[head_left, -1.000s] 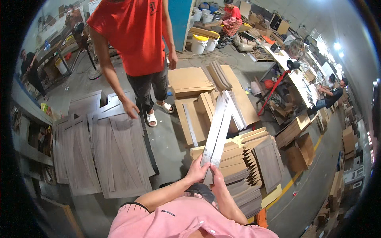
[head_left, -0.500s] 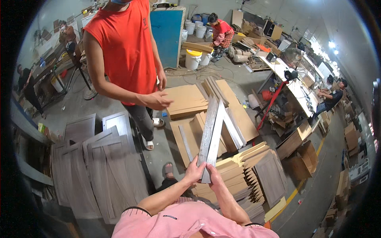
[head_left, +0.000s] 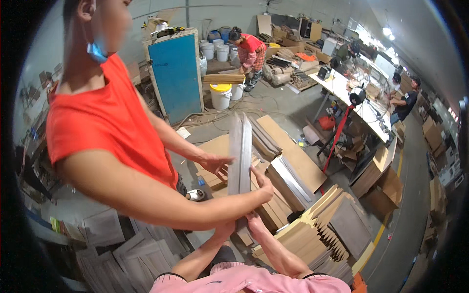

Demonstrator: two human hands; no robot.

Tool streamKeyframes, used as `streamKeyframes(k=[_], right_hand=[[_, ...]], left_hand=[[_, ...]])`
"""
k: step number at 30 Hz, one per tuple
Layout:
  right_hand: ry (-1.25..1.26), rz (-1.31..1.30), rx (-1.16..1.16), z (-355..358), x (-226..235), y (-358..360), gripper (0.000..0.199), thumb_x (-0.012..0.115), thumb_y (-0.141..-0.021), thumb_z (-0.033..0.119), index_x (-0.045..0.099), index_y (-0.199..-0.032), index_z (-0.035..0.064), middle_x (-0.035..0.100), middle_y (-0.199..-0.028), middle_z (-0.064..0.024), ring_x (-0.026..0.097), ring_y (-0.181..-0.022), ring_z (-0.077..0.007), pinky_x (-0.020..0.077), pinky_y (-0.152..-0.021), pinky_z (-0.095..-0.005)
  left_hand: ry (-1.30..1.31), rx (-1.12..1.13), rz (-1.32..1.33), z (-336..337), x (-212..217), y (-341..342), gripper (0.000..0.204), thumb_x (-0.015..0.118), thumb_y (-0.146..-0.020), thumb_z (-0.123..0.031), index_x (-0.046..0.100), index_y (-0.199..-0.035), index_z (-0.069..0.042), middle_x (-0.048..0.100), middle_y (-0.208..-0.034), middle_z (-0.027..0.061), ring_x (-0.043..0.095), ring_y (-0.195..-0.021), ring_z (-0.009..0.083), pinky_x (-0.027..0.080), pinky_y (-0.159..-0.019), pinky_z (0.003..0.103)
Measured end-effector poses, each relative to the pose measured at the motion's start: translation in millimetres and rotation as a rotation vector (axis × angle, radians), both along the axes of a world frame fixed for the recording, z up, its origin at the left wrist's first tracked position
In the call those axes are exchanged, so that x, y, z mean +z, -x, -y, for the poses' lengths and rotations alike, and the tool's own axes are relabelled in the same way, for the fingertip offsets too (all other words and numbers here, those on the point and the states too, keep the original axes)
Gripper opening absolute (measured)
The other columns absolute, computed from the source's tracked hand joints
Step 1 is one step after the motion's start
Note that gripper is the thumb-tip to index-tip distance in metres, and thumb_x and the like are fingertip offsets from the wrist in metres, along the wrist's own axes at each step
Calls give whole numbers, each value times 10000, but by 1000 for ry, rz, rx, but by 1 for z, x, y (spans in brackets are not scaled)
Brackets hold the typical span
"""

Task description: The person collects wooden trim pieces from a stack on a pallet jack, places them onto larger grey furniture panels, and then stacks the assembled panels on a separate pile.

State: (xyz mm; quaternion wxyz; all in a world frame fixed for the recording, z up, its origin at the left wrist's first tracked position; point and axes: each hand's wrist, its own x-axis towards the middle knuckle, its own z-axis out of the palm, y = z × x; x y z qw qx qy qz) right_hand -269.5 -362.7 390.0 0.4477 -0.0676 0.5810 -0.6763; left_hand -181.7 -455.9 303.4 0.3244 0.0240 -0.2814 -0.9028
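Observation:
Grey wood-grain strips [head_left: 236, 151] stand steeply upright in front of me, slightly blurred. My left hand [head_left: 225, 229] grips their lower end from the left, its fingers mostly hidden behind a co-worker's forearm. On the other side my right hand [head_left: 253, 222] is closed round the same lower end, also partly covered by that arm. The co-worker's one hand [head_left: 264, 185] is against the right side of the strips above my hands. Their other hand [head_left: 217, 164] is at the left side, fingers spread; whether it touches, I cannot tell.
A co-worker in a red sleeveless shirt [head_left: 105, 117] leans in close from the left. Brown boards [head_left: 293, 146] and strip piles lie beyond my hands. Stacked panels [head_left: 349, 222] stand at the right, grey door panels [head_left: 146, 259] at the lower left. A long white table [head_left: 337, 90] is farther right.
The co-worker has stepped in and reached both arms to the strips, one forearm crossing over my hands. The two strips, earlier splayed at the top, now stand closer together and more upright.

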Motion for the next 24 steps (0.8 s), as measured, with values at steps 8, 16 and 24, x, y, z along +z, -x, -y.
streamKeyframes(k=[8,16,24], right_hand=[[131,110,207,114,30,33,596,599,-933,319,390,-1394,5,522,-1335,-114,495,-1184,-171,388,-1008,-316],[128,96,280,204,23,53,569,608,-906,423,456,-1323,68,598,-1163,-61,565,-945,-110,455,-737,-296],[58,200,402,265,44,52,656,598,-920,417,353,-1446,113,539,-1257,-29,523,-1061,-111,444,-821,-301]], left_hand=[[120,199,505,105,3,20,522,584,-944,-351,438,-1393,-128,515,-1354,47,486,-1225,206,365,-1046,371],[107,317,521,207,-17,13,539,594,-936,-366,434,-1395,-132,490,-1377,40,469,-1237,201,341,-1068,362],[126,424,763,282,76,-1,495,527,-968,-403,429,-1389,-160,481,-1373,26,492,-1197,178,468,-889,372]])
